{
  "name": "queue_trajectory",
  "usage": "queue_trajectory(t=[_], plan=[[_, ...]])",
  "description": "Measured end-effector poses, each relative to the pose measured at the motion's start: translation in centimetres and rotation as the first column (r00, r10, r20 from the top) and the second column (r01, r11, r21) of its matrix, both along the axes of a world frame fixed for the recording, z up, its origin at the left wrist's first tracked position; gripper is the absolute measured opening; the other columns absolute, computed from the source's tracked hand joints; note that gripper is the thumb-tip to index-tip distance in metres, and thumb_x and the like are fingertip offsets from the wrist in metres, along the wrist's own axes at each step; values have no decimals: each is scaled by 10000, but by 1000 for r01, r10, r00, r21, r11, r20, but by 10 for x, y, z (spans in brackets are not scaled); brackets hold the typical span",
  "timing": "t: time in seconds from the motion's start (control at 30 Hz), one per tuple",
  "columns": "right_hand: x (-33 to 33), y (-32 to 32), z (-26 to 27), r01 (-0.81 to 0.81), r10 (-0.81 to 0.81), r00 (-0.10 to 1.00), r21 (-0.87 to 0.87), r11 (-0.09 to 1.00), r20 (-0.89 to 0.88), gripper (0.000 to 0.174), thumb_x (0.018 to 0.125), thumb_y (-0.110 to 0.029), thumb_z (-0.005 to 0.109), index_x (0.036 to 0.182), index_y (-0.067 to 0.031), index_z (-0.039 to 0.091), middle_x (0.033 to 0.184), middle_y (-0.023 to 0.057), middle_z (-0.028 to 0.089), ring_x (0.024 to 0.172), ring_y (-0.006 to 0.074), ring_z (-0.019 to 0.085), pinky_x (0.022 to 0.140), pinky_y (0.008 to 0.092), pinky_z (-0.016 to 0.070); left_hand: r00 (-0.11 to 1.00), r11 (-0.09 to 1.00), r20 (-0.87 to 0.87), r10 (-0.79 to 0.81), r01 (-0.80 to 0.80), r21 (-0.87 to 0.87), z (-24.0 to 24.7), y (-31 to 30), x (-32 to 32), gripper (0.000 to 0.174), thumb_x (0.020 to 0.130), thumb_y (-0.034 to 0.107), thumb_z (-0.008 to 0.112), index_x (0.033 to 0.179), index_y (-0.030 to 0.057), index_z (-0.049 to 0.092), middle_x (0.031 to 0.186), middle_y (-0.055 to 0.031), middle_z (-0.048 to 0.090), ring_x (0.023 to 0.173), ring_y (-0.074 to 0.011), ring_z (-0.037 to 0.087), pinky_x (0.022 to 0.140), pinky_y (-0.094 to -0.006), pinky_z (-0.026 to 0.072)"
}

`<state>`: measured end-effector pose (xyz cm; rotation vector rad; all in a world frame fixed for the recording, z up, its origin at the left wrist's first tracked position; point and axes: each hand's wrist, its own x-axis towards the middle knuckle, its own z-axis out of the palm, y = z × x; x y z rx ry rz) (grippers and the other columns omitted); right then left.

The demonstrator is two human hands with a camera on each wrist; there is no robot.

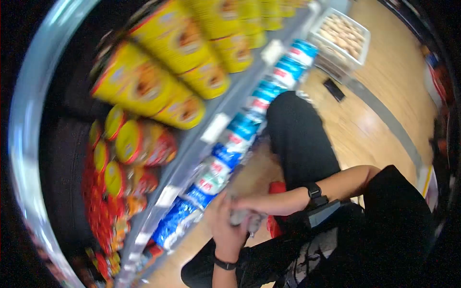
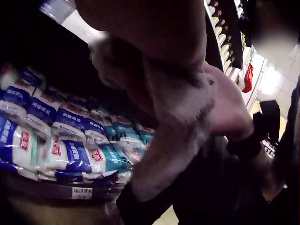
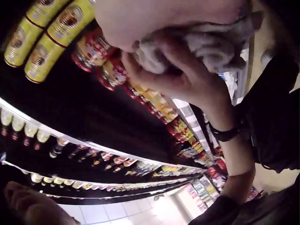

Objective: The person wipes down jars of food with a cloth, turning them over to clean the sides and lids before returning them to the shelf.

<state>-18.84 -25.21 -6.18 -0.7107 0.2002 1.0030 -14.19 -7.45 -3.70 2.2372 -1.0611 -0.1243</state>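
Note:
Both hands meet over a crumpled grey cloth [image 1: 238,217], low in front of the body near the shelf edge. My left hand [image 1: 226,230], with a black band at the wrist, grips the cloth from one side; in the right wrist view its fingers [image 3: 180,61] curl around the folds. My right hand [image 1: 269,203], with a black watch, holds the same cloth from the other side. Close up in the left wrist view, the bunched cloth [image 2: 183,101] lies against the right hand [image 2: 229,103]. Parts of both hands hide the cloth's full shape.
Blue-and-white bags [image 1: 230,153] line the low shelf beside the hands. Above them stand yellow tins [image 1: 158,86] and red jars with yellow lids [image 1: 144,144]. A bin of pale lumpy goods [image 1: 341,36] and a dark phone-like slab [image 1: 333,90] are on the floor.

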Motion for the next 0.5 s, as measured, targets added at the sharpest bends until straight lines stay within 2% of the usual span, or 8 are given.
queue_trajectory(t=[0.03, 0.1, 0.17, 0.2, 0.23, 0.37, 0.43, 0.5], plan=[[-17, -9, 0, 68, -67, 997, 12, 998, -25, 545, 1038, -391, 439, 1459, -50, 381, 1351, 109, 514, 1194, 189, 543, 995, 322, 462, 995, 992, -17, 93, -95, -88, -10, 4, -7, 466, 822, 245, 766, 1182, 20, 572, 1211, -236, 579, 1105, -389, 564, 959, -465, 441], [-50, -30, 5, 201, -168, 877, -25, 979, 450, 673, 1023, -440, 459, 1520, -21, 281, 1454, 164, 448, 1274, 211, 503, 1035, 359, 444, 986, 973, -54, 159, -166, -160, -37, 8, -11, 344, 860, 214, 735, 1098, 12, 592, 1087, -201, 633, 1005, -341, 604, 899, -447, 468], [-74, -60, 6, 231, -236, 841, 72, 970, 486, 742, 1007, -474, 477, 1535, -16, 229, 1486, 173, 421, 1305, 230, 484, 1047, 387, 440, 776, 899, -550, 308, -427, -100, -59, 14, -4, 189, 967, 211, 564, 1055, 44, 581, 950, -127, 629, 794, -191, 601, 721, -311, 496], [-85, -81, 3, 218, -266, 798, 152, 964, 541, 814, 990, -509, 495, 1551, -11, 178, 1519, 182, 393, 1337, 249, 465, 1059, 416, 436, 318, 884, -944, -87, -412, -220, -73, 22, 2, 200, 980, 242, 535, 1099, 83, 563, 946, -66, 590, 716, -129, 553, 646, -249, 468], [-96, -103, -1, 244, -290, 798, 156, 957, 528, 814, 990, -509, 495, 1551, -11, 178, 1519, 182, 393, 1337, 249, 465, 1059, 416, 436, -282, 722, -767, -577, -615, -317, -90, 1, 5, 231, 991, 248, 488, 1160, 96, 526, 936, -31, 541, 731, -126, 532, 668, -243, 464], [-127, -220, -59, 134, -350, 882, 545, 828, 315, 756, 1019, -527, 353, 1537, 2, 205, 1466, 262, 435, 1280, 352, 527, 1064, 465, 435, -337, 777, -790, -512, -574, -259, -111, -53, 10, 233, 991, 249, 488, 1163, 97, 524, 940, -30, 541, 733, -126, 531, 670, -243, 464], [-145, -280, -115, 694, -683, 681, 63, 717, 263, 672, 1019, -487, 383, 1503, -26, 314, 1433, 250, 480, 1267, 340, 541, 1023, 473, 458, -348, 796, -811, -471, -564, -220, -119, -72, 11, 234, 992, 250, 487, 1166, 97, 523, 942, -30, 540, 734, -125, 530, 671, -243, 464], [-155, -341, -200, 779, -717, 584, -513, 361, 382, 633, 1019, -442, 419, 1504, -44, 332, 1500, 196, 411, 1353, 269, 452, 1036, 434, 444, -353, 811, -830, -432, -554, -187, -128, -89, 15, 236, 992, 250, 487, 1168, 97, 522, 944, -29, 540, 736, -125, 530, 672, -243, 464]])
